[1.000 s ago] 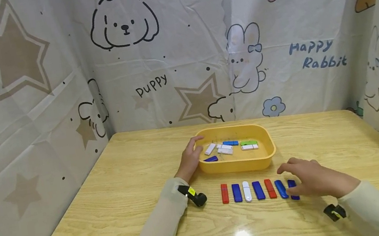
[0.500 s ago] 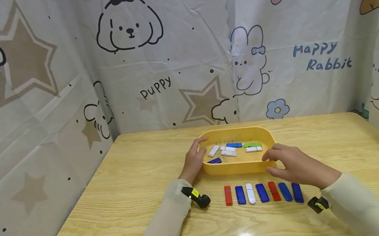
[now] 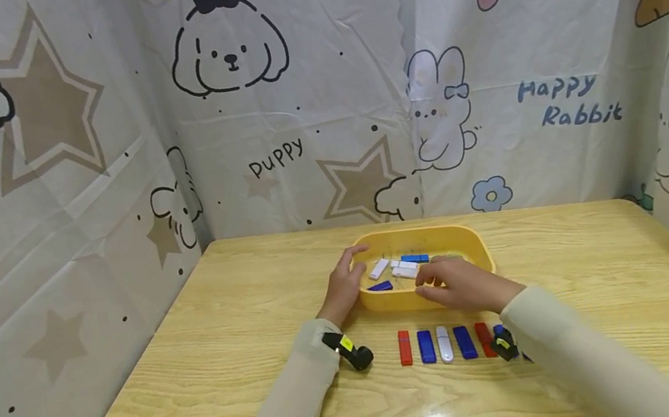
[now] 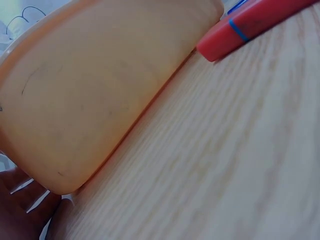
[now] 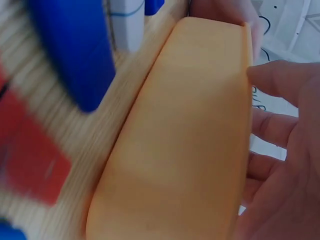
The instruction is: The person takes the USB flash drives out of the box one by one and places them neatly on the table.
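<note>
The yellow plastic tray (image 3: 403,300) stands on the table with several USB flash drives inside. Among them are white drives (image 3: 379,269), a light blue drive (image 3: 414,258) and a dark blue drive (image 3: 381,287). My left hand (image 3: 343,288) holds the tray's left end, its thumb by the rim. Over the near wall reaches my right hand (image 3: 463,283), fingers bent down into the tray; I see nothing between them. The right wrist view shows the thumb (image 5: 275,77) at the rim, with the other fingertips hidden behind the wall.
In front of the tray lies a row of drives: a red drive (image 3: 405,348), a blue drive (image 3: 426,346), a white drive (image 3: 444,345) and others. The right sleeve (image 3: 569,339) partly covers the row's right end. A printed curtain (image 3: 302,96) hangs behind the table.
My right hand has moved left and away from the row's right end to inside the tray, now covering the green drive. The left hand stays at the tray's left end.
</note>
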`<state>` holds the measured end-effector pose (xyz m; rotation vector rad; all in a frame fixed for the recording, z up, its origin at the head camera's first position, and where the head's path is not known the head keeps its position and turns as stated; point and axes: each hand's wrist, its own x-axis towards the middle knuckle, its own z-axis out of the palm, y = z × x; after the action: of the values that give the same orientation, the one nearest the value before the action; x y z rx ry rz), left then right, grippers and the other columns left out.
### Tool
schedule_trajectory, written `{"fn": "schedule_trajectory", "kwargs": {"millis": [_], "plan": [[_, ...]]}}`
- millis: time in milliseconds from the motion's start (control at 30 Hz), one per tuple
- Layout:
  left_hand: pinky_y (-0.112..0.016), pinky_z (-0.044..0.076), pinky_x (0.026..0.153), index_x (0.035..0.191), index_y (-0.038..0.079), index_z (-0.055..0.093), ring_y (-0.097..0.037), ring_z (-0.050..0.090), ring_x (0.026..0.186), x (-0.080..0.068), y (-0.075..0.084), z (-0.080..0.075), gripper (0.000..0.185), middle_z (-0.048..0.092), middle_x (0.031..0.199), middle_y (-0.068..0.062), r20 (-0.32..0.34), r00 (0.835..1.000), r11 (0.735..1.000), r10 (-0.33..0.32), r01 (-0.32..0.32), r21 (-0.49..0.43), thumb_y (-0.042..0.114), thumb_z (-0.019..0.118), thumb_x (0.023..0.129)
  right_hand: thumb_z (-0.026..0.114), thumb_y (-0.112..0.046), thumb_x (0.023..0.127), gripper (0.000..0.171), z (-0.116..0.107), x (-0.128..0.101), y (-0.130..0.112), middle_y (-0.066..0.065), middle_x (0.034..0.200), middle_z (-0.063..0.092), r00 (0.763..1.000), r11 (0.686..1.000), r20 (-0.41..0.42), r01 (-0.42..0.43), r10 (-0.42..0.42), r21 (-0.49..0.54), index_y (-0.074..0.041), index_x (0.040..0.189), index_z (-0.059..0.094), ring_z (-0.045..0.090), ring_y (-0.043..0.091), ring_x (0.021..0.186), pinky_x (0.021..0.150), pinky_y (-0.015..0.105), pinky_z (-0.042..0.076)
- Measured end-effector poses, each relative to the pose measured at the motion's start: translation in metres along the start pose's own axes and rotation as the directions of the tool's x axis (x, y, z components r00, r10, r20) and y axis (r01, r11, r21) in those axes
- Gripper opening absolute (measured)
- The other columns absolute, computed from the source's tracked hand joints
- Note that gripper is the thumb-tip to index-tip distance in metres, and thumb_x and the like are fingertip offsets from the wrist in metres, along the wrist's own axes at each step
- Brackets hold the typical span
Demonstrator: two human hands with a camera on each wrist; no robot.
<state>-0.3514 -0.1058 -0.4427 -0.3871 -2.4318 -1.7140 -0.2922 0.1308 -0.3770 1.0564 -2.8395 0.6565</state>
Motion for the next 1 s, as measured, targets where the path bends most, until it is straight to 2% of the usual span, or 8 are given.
{"fn": "schedule_trajectory", "kwargs": {"millis": [100,167,300,367,500,633,833,1000], "plan": [[-0.049,0.024,0.113,0.135,0.016,0.051,-0.025,0.033,0.139,0.000,0.001,0.000,0.040,0.042,0.148,-0.005,-0.004,1.000,1.000,-0.002,0.002,0.002,0.021,0.043,0.097,0.056,-0.031,0.097,0.023,0.004,0.013,-0.003,-0.005,0.096,0.067,0.999,0.999,0.047,-0.013,0.010,0.044,-0.014,0.102,0.070,0.059,0.014,0.087,0.082,0.036,0.050],[-0.049,0.024,0.113,0.135,0.016,0.051,-0.025,0.033,0.139,0.001,0.001,0.000,0.039,0.043,0.148,-0.005,-0.008,1.000,1.000,0.000,0.000,0.008,0.020,0.043,0.097,0.053,-0.034,0.099,0.026,0.007,0.020,-0.005,-0.006,0.089,0.065,0.998,0.998,0.066,-0.020,0.016,0.067,-0.015,0.099,0.070,0.057,0.013,0.083,0.080,0.035,0.049],[-0.048,0.026,0.112,0.134,0.016,0.053,-0.025,0.035,0.138,0.001,0.001,0.000,0.038,0.046,0.145,-0.005,-0.020,1.000,1.000,0.010,-0.010,0.017,0.018,0.045,0.097,0.049,-0.031,0.101,0.028,0.016,0.034,-0.008,-0.006,0.073,0.055,0.998,0.997,0.062,0.002,-0.007,0.077,-0.013,0.090,0.067,0.051,0.014,0.074,0.072,0.033,0.043],[-0.048,0.027,0.111,0.133,0.015,0.054,-0.025,0.036,0.137,0.001,0.000,0.000,0.037,0.047,0.144,-0.006,-0.025,1.000,1.000,0.018,-0.017,0.020,0.017,0.046,0.097,0.048,-0.030,0.101,0.028,0.020,0.039,-0.011,-0.004,0.074,0.054,0.998,0.998,0.055,0.006,-0.009,0.062,-0.013,0.090,0.067,0.050,0.016,0.075,0.072,0.034,0.042],[-0.049,0.029,0.110,0.130,0.016,0.056,-0.027,0.039,0.135,0.002,0.000,0.000,0.036,0.049,0.142,-0.007,-0.037,0.999,0.999,0.035,-0.034,0.030,0.016,0.047,0.096,0.046,-0.030,0.102,0.030,0.024,0.050,-0.016,0.002,0.099,0.064,0.998,0.999,0.057,-0.028,0.025,0.039,-0.011,0.104,0.069,0.057,0.022,0.097,0.088,0.040,0.046],[-0.049,0.030,0.109,0.130,0.017,0.056,-0.026,0.041,0.133,0.002,0.000,0.001,0.036,0.049,0.142,-0.007,-0.039,0.999,0.999,0.037,-0.036,0.032,0.017,0.047,0.095,0.042,-0.033,0.103,0.038,0.029,0.057,-0.020,0.011,0.122,0.061,0.995,0.998,0.083,-0.060,0.059,0.011,-0.008,0.113,0.069,0.056,0.029,0.115,0.100,0.045,0.042],[-0.049,0.033,0.105,0.131,0.018,0.055,-0.027,0.046,0.121,0.002,-0.002,0.002,0.036,0.050,0.141,-0.008,-0.035,0.999,0.999,0.038,-0.037,0.039,0.016,0.046,0.095,0.035,-0.038,0.104,0.047,0.034,0.063,-0.022,0.014,0.137,0.052,0.987,0.995,0.130,-0.088,0.092,-0.035,-0.009,0.121,0.068,0.047,0.034,0.127,0.108,0.047,0.034],[-0.050,0.030,0.109,0.130,0.017,0.056,-0.027,0.041,0.132,0.003,-0.002,0.002,0.037,0.049,0.142,-0.008,-0.040,0.999,0.999,0.035,-0.034,0.041,0.016,0.046,0.095,0.031,-0.044,0.104,0.053,0.036,0.064,-0.019,0.009,0.132,0.058,0.975,0.990,0.171,-0.141,0.142,-0.017,-0.009,0.128,0.063,0.050,0.030,0.126,0.107,0.044,0.036]]}}
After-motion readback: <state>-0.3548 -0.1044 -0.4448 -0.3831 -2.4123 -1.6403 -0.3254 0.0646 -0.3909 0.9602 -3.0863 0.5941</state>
